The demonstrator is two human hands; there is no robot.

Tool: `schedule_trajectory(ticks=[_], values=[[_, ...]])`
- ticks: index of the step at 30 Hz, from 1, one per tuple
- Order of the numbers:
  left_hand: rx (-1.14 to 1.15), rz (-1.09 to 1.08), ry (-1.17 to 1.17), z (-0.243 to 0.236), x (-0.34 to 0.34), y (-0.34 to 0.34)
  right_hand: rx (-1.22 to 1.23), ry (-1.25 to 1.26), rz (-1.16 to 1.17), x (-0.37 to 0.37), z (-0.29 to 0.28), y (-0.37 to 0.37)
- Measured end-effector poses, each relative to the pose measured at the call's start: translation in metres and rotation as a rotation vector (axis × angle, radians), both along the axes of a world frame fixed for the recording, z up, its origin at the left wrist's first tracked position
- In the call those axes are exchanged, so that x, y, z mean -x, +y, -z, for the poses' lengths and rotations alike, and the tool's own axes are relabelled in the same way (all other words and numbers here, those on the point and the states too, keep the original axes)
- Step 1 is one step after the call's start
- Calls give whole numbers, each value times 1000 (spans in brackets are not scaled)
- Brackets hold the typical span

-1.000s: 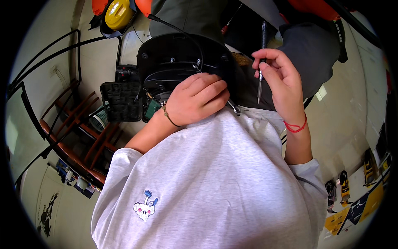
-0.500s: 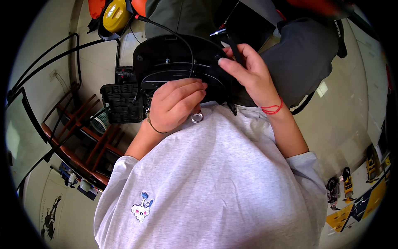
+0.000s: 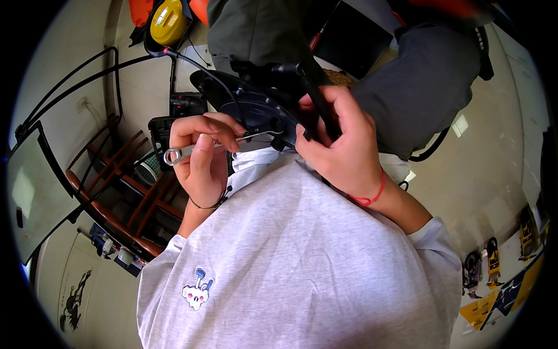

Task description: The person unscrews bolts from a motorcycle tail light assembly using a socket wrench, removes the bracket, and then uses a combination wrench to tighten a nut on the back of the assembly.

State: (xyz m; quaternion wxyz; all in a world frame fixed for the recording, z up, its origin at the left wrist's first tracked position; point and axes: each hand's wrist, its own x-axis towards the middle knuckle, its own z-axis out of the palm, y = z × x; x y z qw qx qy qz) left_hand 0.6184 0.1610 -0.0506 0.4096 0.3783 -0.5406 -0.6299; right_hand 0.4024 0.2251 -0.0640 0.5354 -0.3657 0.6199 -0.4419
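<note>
Now left hand (image 3: 202, 156): wrench (image 3: 185, 152); right hand (image 3: 346, 138): black assembly (image 3: 258, 107)

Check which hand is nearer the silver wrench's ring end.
Left: the left hand grips the wrench just right of its ring end; the right hand is farther right, holding the black bar.

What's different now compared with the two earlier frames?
The left hand has moved left, the ring end of its wrench now at its left. The right hand, which held a slim tool one second ago, has moved left onto a black bar; that tool no longer shows. The black curved part has tilted. The red-handled tool stayed put.
</note>
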Motion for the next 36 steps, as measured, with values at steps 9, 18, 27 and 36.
schedule_trajectory(ticks=[9, 18, 27, 36], values=[[-22, -64, 279, -37, 12, -30, -33, -371, 34, 29, 10, 9], [118, -42, -199, -44, 10, -50, 11, -219, 51, 29, -1, 21], [529, 379, -683, -39, 30, -50, 192, 72, -57, 15, -28, 26], [436, 230, -422, -10, -28, -49, 213, -422, 362, 57, -7, 5]])
